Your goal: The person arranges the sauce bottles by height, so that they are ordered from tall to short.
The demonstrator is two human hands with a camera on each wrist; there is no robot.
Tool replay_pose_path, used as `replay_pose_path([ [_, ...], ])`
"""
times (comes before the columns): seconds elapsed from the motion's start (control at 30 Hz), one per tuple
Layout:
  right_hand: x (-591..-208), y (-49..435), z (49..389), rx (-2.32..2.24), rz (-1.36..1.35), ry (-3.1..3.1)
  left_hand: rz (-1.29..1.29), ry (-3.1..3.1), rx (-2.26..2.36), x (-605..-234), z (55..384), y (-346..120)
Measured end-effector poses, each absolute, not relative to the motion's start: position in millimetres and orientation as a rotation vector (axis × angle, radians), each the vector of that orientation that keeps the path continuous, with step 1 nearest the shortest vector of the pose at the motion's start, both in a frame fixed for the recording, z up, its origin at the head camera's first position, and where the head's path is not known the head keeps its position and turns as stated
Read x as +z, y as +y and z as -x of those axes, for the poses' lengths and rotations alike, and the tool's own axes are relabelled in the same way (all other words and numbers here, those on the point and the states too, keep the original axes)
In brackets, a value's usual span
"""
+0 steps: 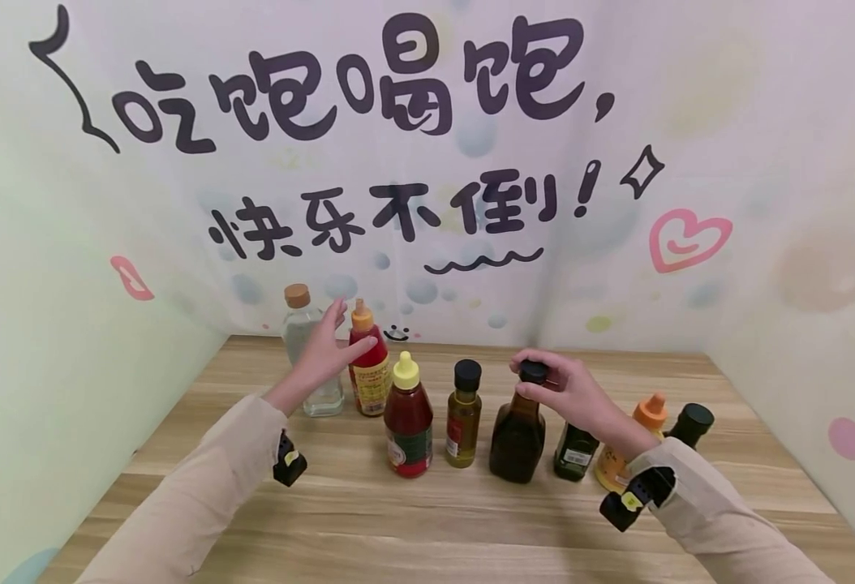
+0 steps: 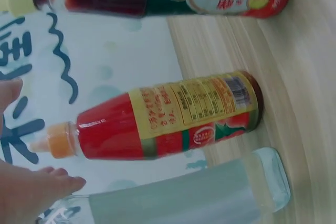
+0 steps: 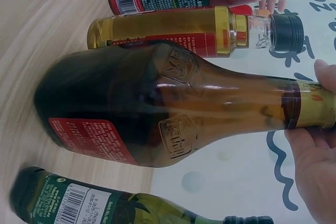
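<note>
My right hand (image 1: 569, 389) holds a dark brown glass bottle (image 1: 517, 442) by the neck, just under its black cap, thumb on one side and fingers on the other. In the right wrist view the brown bottle (image 3: 131, 103) shows embossed shoulders and a red label. My left hand (image 1: 328, 347) is spread with straight fingers beside a red sauce bottle (image 1: 371, 365) with an orange nozzle cap. The left wrist view shows a gap between the fingers (image 2: 39, 182) and the neck of that red bottle (image 2: 110, 127). A tall clear bottle (image 1: 321, 397) stands behind the left hand.
A dark red sauce bottle (image 1: 409, 430) with a yellow cap and a small oil bottle (image 1: 462, 422) stand mid-row. Right of the brown bottle are a green bottle (image 1: 576, 452), an orange-capped squeeze bottle (image 1: 650, 412) and a black-capped bottle (image 1: 693, 422). A printed backdrop (image 1: 398, 162) hangs behind.
</note>
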State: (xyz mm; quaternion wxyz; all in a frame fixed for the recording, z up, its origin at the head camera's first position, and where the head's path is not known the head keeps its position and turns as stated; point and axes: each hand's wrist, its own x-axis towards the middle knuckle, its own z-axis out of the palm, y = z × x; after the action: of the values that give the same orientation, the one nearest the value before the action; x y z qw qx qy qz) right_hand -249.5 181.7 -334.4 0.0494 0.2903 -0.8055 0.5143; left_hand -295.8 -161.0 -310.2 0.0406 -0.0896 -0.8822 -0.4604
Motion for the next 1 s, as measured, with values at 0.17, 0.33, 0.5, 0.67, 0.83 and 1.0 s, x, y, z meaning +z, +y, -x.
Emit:
replay_pose_path([
  [0.17, -333, 182, 250, 1.563, -0.887, -2.462, 0.315, -2.674, -1.435, -304, 284, -166],
  [0.33, -334, 183, 250, 1.573, -0.899, -2.461, 0.414, -2.652, -1.435, -299, 272, -165],
  [0.5, -335, 183, 250, 1.578, -0.898, -2.457, 0.509, -2.6, -1.486, -298, 261, -156],
  [0.67, -335, 183, 251, 1.578, -0.907, -2.446, 0.619, -2.524, -1.582, -302, 253, -144],
  [0.83, -335, 182, 251, 1.577, -0.916, -2.441, 0.692, -2.53, -1.585, -310, 248, -133],
  [1.0, -336, 182, 251, 1.573, -0.911, -2.443, 0.717, -2.55, -1.599, -320, 246, -124],
])
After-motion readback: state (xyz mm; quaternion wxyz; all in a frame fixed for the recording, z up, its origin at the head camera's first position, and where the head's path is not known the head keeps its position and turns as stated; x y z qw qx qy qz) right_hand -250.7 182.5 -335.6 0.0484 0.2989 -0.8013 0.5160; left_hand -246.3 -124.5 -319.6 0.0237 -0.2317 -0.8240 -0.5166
